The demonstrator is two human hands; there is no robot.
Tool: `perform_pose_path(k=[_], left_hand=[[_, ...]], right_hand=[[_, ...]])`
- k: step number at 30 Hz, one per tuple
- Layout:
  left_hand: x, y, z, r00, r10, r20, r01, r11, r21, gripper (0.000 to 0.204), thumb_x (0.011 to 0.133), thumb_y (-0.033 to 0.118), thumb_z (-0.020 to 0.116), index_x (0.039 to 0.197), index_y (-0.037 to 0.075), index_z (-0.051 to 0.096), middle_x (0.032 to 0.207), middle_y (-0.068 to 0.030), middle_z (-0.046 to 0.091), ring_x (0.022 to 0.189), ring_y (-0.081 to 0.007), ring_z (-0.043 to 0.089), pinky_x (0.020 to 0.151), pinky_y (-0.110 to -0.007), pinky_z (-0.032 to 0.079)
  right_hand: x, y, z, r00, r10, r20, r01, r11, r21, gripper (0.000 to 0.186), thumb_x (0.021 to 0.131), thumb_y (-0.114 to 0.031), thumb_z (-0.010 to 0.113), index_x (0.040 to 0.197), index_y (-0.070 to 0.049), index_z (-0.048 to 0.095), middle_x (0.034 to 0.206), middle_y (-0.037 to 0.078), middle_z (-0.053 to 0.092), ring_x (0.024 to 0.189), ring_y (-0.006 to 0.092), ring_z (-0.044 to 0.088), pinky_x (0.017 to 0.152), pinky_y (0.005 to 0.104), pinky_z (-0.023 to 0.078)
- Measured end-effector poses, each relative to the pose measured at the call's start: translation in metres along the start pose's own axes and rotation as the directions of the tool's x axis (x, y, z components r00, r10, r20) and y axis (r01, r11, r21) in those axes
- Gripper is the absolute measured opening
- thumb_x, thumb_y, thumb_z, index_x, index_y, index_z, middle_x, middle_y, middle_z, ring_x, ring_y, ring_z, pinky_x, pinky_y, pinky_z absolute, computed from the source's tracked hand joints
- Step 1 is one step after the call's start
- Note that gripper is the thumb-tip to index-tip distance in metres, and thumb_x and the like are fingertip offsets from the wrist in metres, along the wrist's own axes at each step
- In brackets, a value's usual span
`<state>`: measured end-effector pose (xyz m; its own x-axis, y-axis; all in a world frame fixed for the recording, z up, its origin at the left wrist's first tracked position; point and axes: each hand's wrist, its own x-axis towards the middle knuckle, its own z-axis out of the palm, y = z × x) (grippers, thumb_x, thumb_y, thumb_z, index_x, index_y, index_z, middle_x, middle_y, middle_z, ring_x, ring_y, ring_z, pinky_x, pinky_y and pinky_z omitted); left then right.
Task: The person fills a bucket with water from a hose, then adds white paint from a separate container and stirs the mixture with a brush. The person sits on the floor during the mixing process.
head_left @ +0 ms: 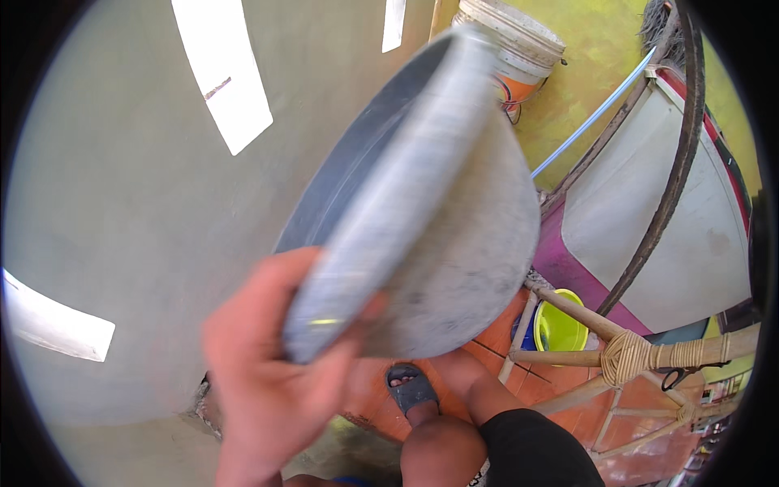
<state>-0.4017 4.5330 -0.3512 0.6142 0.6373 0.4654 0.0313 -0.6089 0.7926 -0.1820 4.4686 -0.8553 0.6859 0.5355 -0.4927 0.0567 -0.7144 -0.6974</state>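
My left hand point(272, 349) grips a large grey metal basin point(462, 243) by its broad rim. Its fingers wrap over the rim at the lower left and look smeared by motion. The basin is tipped on its side, held up in the air. Its dark inside faces left, while the scuffed outer side and bottom face right. Below the basin are my legs, one foot in a dark sandal point(412, 391). My right hand does not show.
A dirty white bucket point(519, 49) is at the back by the yellow-green wall. On the right stands a bamboo frame point(568, 312) with bound joints, beside a yellow-green pail point(560, 325) on red tiles. A large white panel point(649, 219) leans behind a curved dark pole point(677, 170).
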Motion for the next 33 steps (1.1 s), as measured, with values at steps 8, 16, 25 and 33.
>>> perform_pose_path(k=[8, 16, 25, 33], left_hand=[[0.018, -0.027, 0.189, 0.7, 0.67, 0.247, -0.687, 0.726, -0.025, 0.023, 0.076, 0.01, 0.064, 0.099, 0.01, 0.062, 0.073, -0.001, 0.058, 0.071, -0.0213, 0.061, 0.063, -0.036, 0.044], [-0.018, -0.046, 0.246, 0.665, 0.643, 0.38, -0.711, 0.701, 0.056, 0.029, 0.077, 0.018, 0.069, 0.105, 0.012, 0.064, 0.08, 0.0025, 0.059, 0.09, -0.0174, 0.06, 0.085, -0.041, 0.042], [-0.084, -0.059, 0.066, 0.882, 0.214, 0.42, -0.266, 0.961, 0.069, 0.067, 0.082, 0.031, 0.077, 0.141, 0.011, 0.052, 0.13, -0.0151, 0.06, 0.129, -0.0351, 0.051, 0.102, -0.052, 0.039], [-0.327, -0.194, -0.199, 0.072, -0.935, 0.349, 0.508, 0.335, 0.793, 0.073, 0.081, 0.04, 0.078, 0.141, 0.005, 0.055, 0.124, -0.0195, 0.068, 0.114, -0.0298, 0.065, 0.096, -0.04, 0.05]], right_hand=[[-0.095, -0.035, 0.005, 0.841, -0.154, 0.519, -0.145, 0.859, 0.49, 0.017, 0.088, -0.013, 0.071, 0.099, -0.002, 0.066, 0.088, 0.009, 0.07, 0.077, 0.0192, 0.067, 0.067, 0.0322, 0.051], [-0.097, -0.133, -0.002, 0.72, -0.198, 0.665, -0.266, 0.807, 0.527, 0.014, 0.092, -0.015, 0.074, 0.103, -0.011, 0.067, 0.087, -0.004, 0.065, 0.074, 0.0058, 0.055, 0.07, 0.0221, 0.048], [-0.091, -0.198, -0.013, 0.645, -0.251, 0.722, -0.315, 0.773, 0.55, 0.016, 0.094, -0.013, 0.072, 0.107, -0.006, 0.066, 0.09, 0.001, 0.063, 0.082, 0.0114, 0.059, 0.076, 0.0279, 0.052], [-0.085, -0.229, -0.01, 0.637, -0.206, 0.743, -0.311, 0.813, 0.492, 0.016, 0.095, -0.011, 0.069, 0.107, -0.005, 0.06, 0.092, 0.007, 0.061, 0.081, 0.0183, 0.06, 0.074, 0.0325, 0.054]])
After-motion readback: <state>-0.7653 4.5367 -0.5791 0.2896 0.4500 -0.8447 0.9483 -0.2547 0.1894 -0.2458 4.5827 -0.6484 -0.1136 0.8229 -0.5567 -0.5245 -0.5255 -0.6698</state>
